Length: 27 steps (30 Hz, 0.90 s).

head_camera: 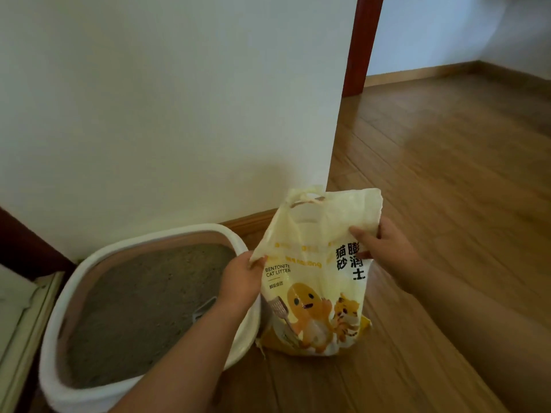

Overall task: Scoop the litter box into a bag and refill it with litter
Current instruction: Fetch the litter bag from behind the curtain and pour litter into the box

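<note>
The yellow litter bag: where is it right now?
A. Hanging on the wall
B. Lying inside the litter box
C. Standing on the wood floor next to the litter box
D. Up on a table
C: the litter bag stands on the wood floor right beside the litter box, with the left hand and right hand gripping its upper edges.

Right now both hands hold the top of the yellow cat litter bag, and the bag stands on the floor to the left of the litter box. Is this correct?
Not quite. The head view shows the litter bag standing on the floor to the right of the litter box, not to the left. The rest holds: the left hand and the right hand both grip the bag's top.
</note>
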Each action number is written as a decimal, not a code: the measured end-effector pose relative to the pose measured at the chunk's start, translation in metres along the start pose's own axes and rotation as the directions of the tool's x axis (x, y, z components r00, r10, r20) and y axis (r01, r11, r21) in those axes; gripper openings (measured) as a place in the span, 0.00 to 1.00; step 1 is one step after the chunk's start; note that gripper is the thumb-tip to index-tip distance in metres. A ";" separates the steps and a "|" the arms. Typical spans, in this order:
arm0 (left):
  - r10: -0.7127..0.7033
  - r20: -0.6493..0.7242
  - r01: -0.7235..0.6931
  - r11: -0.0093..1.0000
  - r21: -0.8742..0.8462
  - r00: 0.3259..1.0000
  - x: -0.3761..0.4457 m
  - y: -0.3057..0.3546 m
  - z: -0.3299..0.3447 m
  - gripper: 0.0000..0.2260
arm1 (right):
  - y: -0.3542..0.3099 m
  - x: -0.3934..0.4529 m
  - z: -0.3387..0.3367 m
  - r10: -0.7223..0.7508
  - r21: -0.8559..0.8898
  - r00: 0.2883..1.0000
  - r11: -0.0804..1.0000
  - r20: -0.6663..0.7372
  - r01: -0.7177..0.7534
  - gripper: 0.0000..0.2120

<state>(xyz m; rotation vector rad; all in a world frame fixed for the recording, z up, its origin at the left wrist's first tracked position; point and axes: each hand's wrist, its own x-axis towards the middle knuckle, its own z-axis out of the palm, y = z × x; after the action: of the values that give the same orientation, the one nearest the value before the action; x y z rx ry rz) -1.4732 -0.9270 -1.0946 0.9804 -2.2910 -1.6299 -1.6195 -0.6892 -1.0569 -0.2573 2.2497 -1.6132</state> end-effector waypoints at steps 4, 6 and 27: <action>-0.046 -0.040 0.043 0.997 -0.059 0.998 0.007 0.002 0.010 0.07 | 0.021 0.011 -0.004 0.004 -0.059 1.000 0.998 0.006 -0.004 0.13; -0.109 -0.041 0.100 0.980 -0.175 0.993 0.010 0.003 0.015 0.07 | 0.026 0.016 -0.004 0.016 -0.082 0.999 0.996 -0.042 -0.020 0.11; -0.088 -0.205 0.034 0.966 -0.255 0.975 0.018 0.013 0.029 0.09 | 0.024 0.051 0.016 0.053 -0.144 0.994 0.987 -0.095 -0.066 0.05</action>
<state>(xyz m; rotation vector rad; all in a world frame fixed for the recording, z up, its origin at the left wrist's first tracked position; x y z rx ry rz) -1.5062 -0.9120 -1.0989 1.1135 -1.8804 -1.6920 -1.6584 -0.7130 -1.0934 -0.1560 2.4253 -1.4582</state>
